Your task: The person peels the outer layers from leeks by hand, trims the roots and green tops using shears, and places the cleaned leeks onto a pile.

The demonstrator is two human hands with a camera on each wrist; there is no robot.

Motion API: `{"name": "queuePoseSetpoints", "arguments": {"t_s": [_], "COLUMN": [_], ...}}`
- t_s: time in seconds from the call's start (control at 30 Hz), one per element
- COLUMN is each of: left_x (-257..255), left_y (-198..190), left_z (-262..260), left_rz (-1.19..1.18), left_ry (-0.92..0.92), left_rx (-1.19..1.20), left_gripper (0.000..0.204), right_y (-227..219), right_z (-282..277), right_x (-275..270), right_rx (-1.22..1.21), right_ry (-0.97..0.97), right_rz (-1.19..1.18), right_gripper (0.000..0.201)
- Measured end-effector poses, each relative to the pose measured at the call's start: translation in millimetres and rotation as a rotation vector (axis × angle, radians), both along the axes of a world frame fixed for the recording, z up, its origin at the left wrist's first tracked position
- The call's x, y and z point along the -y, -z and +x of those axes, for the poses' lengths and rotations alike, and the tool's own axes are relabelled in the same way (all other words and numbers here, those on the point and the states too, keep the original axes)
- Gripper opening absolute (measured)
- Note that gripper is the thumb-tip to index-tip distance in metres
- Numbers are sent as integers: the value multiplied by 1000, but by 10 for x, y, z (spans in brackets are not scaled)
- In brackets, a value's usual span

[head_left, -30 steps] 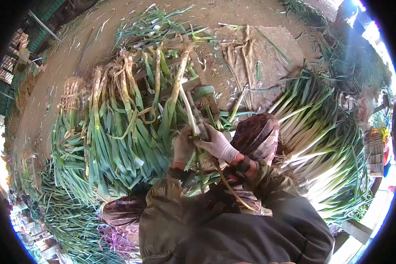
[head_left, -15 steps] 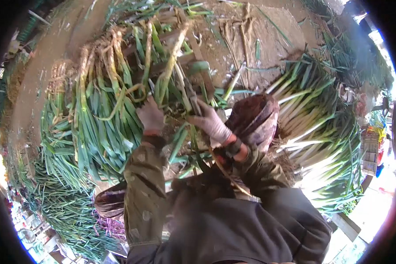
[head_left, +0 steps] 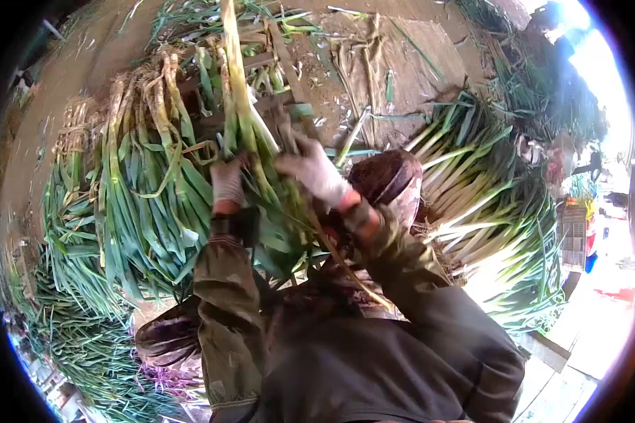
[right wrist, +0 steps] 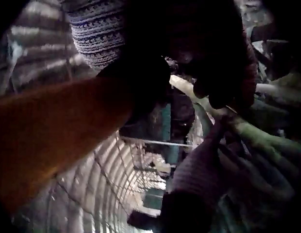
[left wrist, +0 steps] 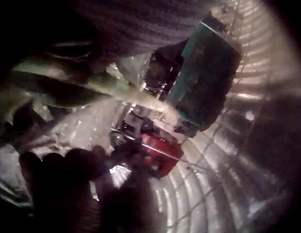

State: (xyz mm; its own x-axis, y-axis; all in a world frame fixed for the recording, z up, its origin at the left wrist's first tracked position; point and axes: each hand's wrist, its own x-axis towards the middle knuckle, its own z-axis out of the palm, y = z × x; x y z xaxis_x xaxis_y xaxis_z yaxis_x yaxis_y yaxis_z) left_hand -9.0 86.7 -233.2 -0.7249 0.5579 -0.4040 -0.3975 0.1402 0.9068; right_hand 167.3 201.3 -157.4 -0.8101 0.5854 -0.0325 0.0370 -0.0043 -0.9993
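Observation:
In the head view my gloved left hand [head_left: 227,182] grips the green lower part of a thick leek [head_left: 236,67]. Its pale, yellowish stalk points away from me, past the top edge. Just right of it, my gloved right hand [head_left: 314,173] holds a dark, slim tool [head_left: 285,127], largely hidden by the fingers. A brown, hose-like length [head_left: 346,264] trails from that hand toward my lap. Between the hands lies a peeled white leek stalk [head_left: 264,130]. The right wrist view shows the left hand [right wrist: 201,162] close against the leek [right wrist: 254,136].
A row of untrimmed leeks [head_left: 144,190] leans root end away on the left. White, cleaned leeks [head_left: 473,204] are heaped at my right. Ahead are a wooden frame [head_left: 286,60] and a cloth [head_left: 363,70] on the dirt floor. My camouflage-covered knee [head_left: 384,176] stands beside the right hand.
My left hand has left the white stalk, reached left to the leek row and raised a thick leek. The right hand, still holding the tool, has shifted slightly left toward it.

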Motion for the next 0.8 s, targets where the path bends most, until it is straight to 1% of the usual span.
{"name": "queuePoseSetpoints", "arguments": {"t_s": [0.03,0.1,0.13,0.17,0.23,0.27,0.33,0.37,0.4,0.43,0.47,0.5,0.53,0.57,0.6,0.63,0.67,0.73,0.8], "left_x": [43,286,438,543,682,739,764,768,715,727,733,738,736,723,698,702,732,743,726], "left_y": [301,662,832,738,402,358,508,594,397,382,368,371,408,549,781,841,899,815,660], "left_z": [111,256,331,409,534,482,473,471,536,541,545,551,537,548,559,558,525,465,513], "left_rz": [33,-279,-326,-259,-121,-223,-225,-226,-429,-394,-357,-320,-367,-370,-374,-381,-384,-382,-498], "left_ry": [-85,-97,-51,-67,-89,-28,-32,-31,61,42,24,7,51,38,22,10,31,74,123], "left_rx": [-131,-253,-321,-273,-174,-177,-312,-379,-428,-387,-347,-307,-344,-402,-460,-520,-484,-413,-574], "left_gripper": [32,34,37,39,42,44,42,41,40,41,42,43,46,46,46,46,45,44,41], "right_y": [-69,31,86,143,264,222,98,100,113,72,-5,50,150,215,199,181,173,201,264], "right_z": [133,323,471,638,941,1030,1145,1217,1287,1295,1295,1297,1293,1298,1254,1188,1124,984,852], "right_x": [217,556,676,779,1006,1082,1180,1229,1270,1284,1266,1257,1244,1240,1255,1293,1333,1359,1333], "right_rx": [36,32,168,311,363,419,530,530,529,527,558,520,480,441,484,527,570,604,624], "right_ry": [-22,9,-71,-149,-168,-210,-287,-304,-320,-336,-346,-315,-283,-252,-276,-296,-312,-291,-267], "right_rz": [123,332,202,71,333,312,280,340,400,459,361,387,414,440,467,491,514,503,506], "right_gripper": [48,62,68,74,77,76,74,74,73,73,76,76,76,76,76,76,75,75,75]}}
